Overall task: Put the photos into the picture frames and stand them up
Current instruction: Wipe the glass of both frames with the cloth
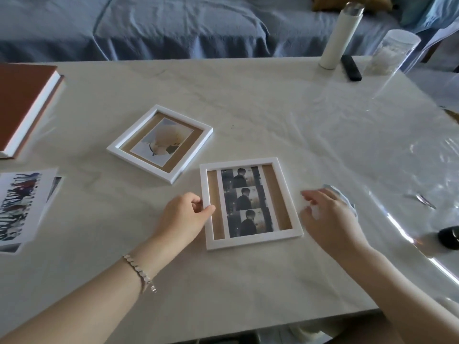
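Currently the left hand pinches the flat near frame by its left rail, thumb on top. Its right rail lies just off the right hand's loosely curled fingers, and whether they hold anything is unclear. Lifting evenly by both rails should keep the photo strip centred.

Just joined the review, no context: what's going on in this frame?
A person is framing photos at a table. The left hand pinches the left rim of the near white frame, which lies flat with a three-shot photo strip in it. The right hand hovers beside its right rim, by a pale object I can't identify. The far frame, also loaded, lies flat. Neither stands yet.
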A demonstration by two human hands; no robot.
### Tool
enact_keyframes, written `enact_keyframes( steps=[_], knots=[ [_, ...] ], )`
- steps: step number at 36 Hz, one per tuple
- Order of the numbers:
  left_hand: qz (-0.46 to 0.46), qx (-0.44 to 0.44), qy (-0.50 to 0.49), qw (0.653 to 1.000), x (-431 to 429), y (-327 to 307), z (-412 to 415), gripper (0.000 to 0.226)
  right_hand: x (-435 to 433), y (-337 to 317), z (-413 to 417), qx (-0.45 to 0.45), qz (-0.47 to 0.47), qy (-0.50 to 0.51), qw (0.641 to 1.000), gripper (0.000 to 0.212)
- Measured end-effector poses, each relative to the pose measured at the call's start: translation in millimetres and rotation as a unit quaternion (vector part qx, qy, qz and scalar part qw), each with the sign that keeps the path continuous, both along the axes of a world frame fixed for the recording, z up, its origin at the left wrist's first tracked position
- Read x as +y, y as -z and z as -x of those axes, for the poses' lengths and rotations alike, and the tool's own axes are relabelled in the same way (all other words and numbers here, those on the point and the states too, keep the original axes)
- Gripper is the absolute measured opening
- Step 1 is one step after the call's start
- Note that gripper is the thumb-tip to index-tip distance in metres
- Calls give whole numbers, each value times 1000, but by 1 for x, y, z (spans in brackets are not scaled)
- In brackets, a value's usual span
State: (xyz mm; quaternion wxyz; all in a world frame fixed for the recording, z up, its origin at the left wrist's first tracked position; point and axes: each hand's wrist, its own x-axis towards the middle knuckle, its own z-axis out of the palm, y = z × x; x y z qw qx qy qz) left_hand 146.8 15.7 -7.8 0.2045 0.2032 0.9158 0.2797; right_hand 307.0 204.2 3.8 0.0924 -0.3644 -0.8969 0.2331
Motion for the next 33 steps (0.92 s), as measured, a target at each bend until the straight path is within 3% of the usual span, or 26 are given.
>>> enact_keyframes(
  steps=[2, 5, 9, 11, 14, 18, 24, 30, 33],
  knots=[
    [-18, -35, -12, 999, 1, 0, 1, 23, -10, -4, 11, -52, 53, -47, 996, 56],
    [-27, -55, -16, 998, 1, -3, 3, 15, -26, -1, 23, -120, 25, -207, 971, 83],
    [-60, -79, -21, 995, -4, -1, 12, 4, -39, 13, 35, -108, -23, -326, 939, 69],
    [-73, -63, -26, 995, -8, 0, 23, 23, -40, 19, 41, -92, -36, -346, 933, 62],
    [-57, 74, 0, 996, -18, -5, 44, 35, -36, 23, 46, -59, -59, -339, 937, 47],
    [25, 240, 65, 968, -32, -4, 82, 45, -26, 25, 56, -11, -101, -282, 954, 27],
    [120, 277, 115, 946, -48, 6, 113, 39, -5, 24, 74, -17, -99, -170, 980, 22],
    [80, 300, 123, 942, -50, 15, 114, 21, -9, 20, 84, -39, -73, -121, 989, 27],
    [81, 302, 158, 937, -47, 13, 112, 11, -21, 18, 83, 4, -54, -128, 990, 27]
  ],
)
